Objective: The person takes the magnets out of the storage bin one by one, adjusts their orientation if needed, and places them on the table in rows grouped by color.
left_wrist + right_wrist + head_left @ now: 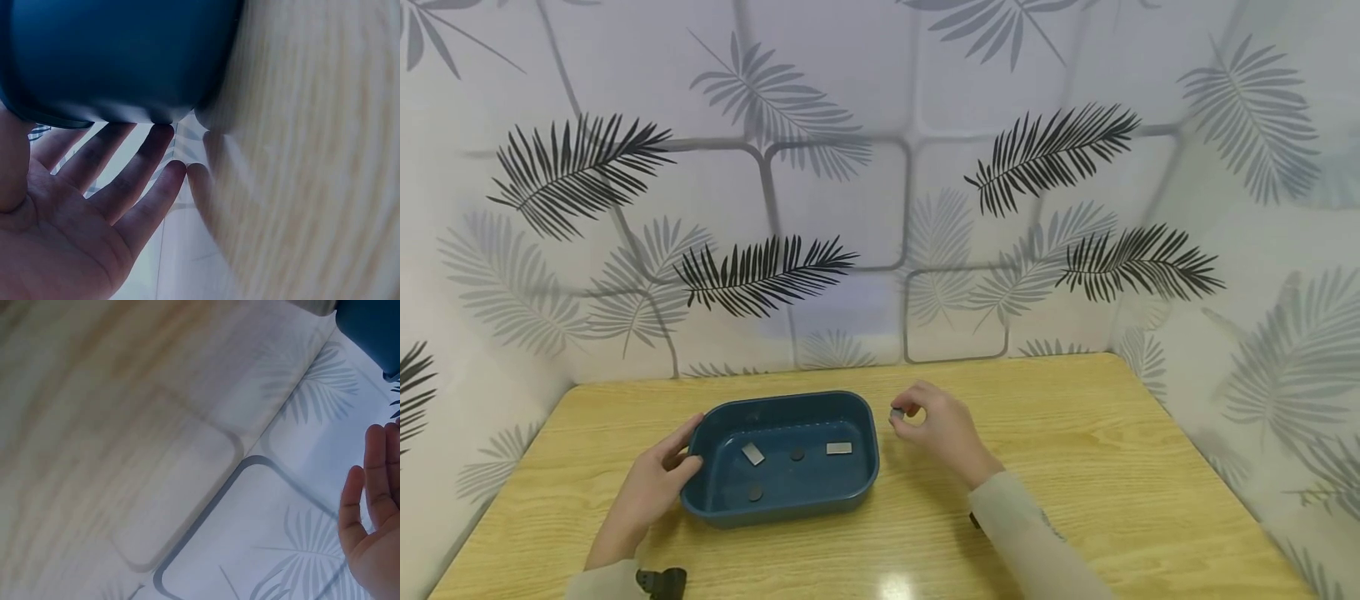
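Blue rounded-rectangular tub [790, 510], one; silvery rectangular blocks [838, 448] [752, 453], two; dark round discs [756, 492] [797, 454], two; small grey piece [897, 413], one; bare hands [651, 483] [946, 429], two.

A dark blue tub [790, 504], oblong with rounded corners, sits upright, its left rim gripped by the left hand [651, 483]. On its floor lie a slanted silver bar [753, 453] at left, another silver bar [838, 448] lying crosswise at right, a dark disc [797, 455] between them and a second disc [756, 493] nearer the front. The right hand [946, 429] pinches a small grey piece [897, 413] just beyond the right rim.
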`<state>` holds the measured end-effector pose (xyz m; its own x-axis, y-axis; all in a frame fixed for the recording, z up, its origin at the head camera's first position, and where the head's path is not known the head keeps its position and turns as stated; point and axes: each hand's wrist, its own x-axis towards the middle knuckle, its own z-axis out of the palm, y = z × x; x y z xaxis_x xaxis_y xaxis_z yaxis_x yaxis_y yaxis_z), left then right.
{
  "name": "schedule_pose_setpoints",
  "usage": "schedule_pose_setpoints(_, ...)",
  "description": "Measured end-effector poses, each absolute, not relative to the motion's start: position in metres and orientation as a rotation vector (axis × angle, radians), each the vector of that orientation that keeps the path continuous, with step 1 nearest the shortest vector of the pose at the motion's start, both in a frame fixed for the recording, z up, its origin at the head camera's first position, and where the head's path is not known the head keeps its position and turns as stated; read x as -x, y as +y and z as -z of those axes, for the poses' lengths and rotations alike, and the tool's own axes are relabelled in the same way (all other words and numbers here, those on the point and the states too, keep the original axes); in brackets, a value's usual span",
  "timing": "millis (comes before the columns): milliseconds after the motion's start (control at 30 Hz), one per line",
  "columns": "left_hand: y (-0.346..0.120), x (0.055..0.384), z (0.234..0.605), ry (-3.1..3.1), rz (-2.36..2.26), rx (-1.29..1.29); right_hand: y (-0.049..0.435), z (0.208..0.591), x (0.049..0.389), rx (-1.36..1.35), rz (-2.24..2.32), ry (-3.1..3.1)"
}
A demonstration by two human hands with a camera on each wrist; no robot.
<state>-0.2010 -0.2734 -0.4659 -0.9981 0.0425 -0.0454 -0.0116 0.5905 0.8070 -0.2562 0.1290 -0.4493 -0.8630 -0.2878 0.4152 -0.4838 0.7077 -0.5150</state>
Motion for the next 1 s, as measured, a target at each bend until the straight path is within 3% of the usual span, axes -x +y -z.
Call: schedule_pose_setpoints(1000, -0.273, 0.199, 0.463, 2.735, -1.404, -0.046, 0.15, 0.465, 0.283, -0.643, -0.683, -2.922)
